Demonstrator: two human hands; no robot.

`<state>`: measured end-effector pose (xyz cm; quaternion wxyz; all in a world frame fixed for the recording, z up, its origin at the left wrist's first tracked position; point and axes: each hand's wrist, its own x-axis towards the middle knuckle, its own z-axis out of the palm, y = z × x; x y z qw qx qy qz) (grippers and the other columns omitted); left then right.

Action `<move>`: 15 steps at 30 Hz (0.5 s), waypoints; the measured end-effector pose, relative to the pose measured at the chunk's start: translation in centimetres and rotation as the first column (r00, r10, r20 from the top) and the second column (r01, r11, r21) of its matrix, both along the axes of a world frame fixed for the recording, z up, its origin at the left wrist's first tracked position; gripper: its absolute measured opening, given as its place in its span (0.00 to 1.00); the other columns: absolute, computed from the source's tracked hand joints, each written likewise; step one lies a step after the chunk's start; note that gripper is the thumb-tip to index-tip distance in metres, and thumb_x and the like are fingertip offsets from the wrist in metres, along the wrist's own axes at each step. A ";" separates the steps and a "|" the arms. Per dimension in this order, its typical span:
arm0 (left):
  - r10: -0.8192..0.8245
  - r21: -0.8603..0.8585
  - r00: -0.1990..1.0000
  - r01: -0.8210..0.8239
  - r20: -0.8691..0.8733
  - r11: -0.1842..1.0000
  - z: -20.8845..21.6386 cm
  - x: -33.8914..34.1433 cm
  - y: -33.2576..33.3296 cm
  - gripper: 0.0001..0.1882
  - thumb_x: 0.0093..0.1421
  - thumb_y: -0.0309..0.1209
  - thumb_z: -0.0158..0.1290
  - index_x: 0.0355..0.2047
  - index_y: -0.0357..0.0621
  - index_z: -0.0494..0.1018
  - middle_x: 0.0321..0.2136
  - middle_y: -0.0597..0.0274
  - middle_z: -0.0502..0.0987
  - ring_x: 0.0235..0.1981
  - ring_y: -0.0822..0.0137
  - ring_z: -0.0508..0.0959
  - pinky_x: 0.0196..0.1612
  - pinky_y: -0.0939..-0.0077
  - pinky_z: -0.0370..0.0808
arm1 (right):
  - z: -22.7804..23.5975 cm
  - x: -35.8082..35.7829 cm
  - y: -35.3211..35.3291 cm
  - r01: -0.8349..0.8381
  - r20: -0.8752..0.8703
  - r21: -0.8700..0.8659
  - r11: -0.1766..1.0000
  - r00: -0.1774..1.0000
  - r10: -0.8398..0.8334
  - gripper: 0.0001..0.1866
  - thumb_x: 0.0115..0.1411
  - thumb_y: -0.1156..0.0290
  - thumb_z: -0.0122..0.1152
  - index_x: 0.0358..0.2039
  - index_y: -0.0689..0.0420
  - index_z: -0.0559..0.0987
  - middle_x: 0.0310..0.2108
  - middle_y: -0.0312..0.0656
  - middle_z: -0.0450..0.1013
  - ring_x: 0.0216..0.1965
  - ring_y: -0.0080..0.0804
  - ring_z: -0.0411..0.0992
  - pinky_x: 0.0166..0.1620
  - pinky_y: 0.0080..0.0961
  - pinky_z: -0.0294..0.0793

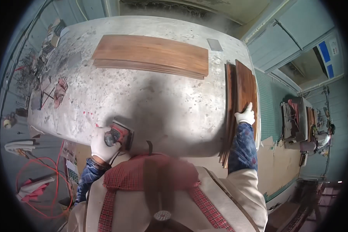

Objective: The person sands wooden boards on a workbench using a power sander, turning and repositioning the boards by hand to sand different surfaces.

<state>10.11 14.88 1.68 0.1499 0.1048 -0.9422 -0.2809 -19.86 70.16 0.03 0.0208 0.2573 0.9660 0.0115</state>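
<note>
My left hand [101, 144], in a white glove, is closed around a red and black power sander [121, 136] at the near left edge of the worktable. The sander is tilted, its flat pad facing right. At the table's right end my right hand [245, 114], also gloved, grips a reddish-brown wooden board [244, 83], thumb toward its left edge. That board lies skewed over a stack of similar boards [230, 100]. Farther back, another stack of wide brown boards [150, 52] lies across the pale, stained worktable [104, 100].
A small grey flat pad [214, 45] lies at the back right of the table. A crumpled reddish rag [60, 92] and clutter line the left edge. An orange hose [57, 174] loops at lower left. Cardboard [278, 166] covers floor at right; another person [321, 139] is beyond.
</note>
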 end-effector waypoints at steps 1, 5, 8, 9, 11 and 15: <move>0.002 -0.003 1.000 -0.002 0.001 1.000 0.2 0.5 -0.2 0.31 0.39 0.29 0.68 0.48 0.45 0.73 0.42 0.50 0.76 0.45 0.44 0.77 0.49 0.55 0.76 | -0.6 0.6 1.4 -0.045 -0.145 -0.068 0.997 0.989 0.034 0.63 0.44 0.60 0.80 0.77 0.46 0.52 0.60 0.56 0.71 0.60 0.52 0.73 0.64 0.43 0.72; 0.122 0.107 0.992 -0.123 0.018 0.987 0.4 3.2 -1.2 0.30 0.39 0.27 0.68 0.46 0.45 0.74 0.40 0.49 0.76 0.44 0.44 0.77 0.48 0.57 0.76 | 4.2 7.1 -2.8 -0.370 -0.297 -0.299 0.880 0.912 0.282 0.48 0.47 0.65 0.73 0.71 0.44 0.68 0.62 0.63 0.68 0.61 0.62 0.71 0.66 0.45 0.70; 0.192 0.093 0.981 -0.188 -0.037 0.978 0.3 5.2 -2.4 0.29 0.39 0.24 0.68 0.45 0.43 0.74 0.40 0.50 0.76 0.43 0.47 0.78 0.49 0.59 0.76 | 6.0 13.3 -9.7 -0.642 -0.407 -0.275 0.716 0.752 0.518 0.44 0.44 0.67 0.72 0.66 0.50 0.73 0.54 0.62 0.73 0.55 0.62 0.72 0.59 0.53 0.73; 0.222 0.130 0.975 -0.217 -0.017 0.967 0.6 5.7 -3.1 0.28 0.39 0.24 0.68 0.44 0.43 0.74 0.40 0.51 0.75 0.43 0.47 0.77 0.49 0.60 0.76 | 4.7 14.8 -11.1 -0.764 -0.448 -0.156 0.626 0.619 0.645 0.44 0.42 0.68 0.72 0.66 0.49 0.73 0.52 0.59 0.73 0.54 0.58 0.71 0.56 0.52 0.72; 0.240 0.093 0.970 -0.236 -0.032 0.967 0.7 6.8 -4.1 0.30 0.39 0.22 0.68 0.46 0.42 0.74 0.41 0.52 0.75 0.43 0.49 0.77 0.49 0.62 0.76 | 4.9 17.2 -15.7 -0.848 -0.464 -0.168 0.503 0.518 0.718 0.41 0.41 0.66 0.73 0.62 0.45 0.77 0.48 0.54 0.72 0.49 0.52 0.72 0.53 0.49 0.70; 0.412 0.244 0.911 -0.398 -0.010 0.885 1.8 9.1 -7.1 0.31 0.40 0.19 0.68 0.48 0.40 0.73 0.40 0.58 0.74 0.41 0.62 0.75 0.49 0.68 0.75 | 2.0 17.1 -25.1 -0.965 -0.425 -0.213 0.155 0.234 0.875 0.35 0.44 0.66 0.68 0.58 0.49 0.80 0.35 0.46 0.74 0.37 0.49 0.73 0.41 0.46 0.72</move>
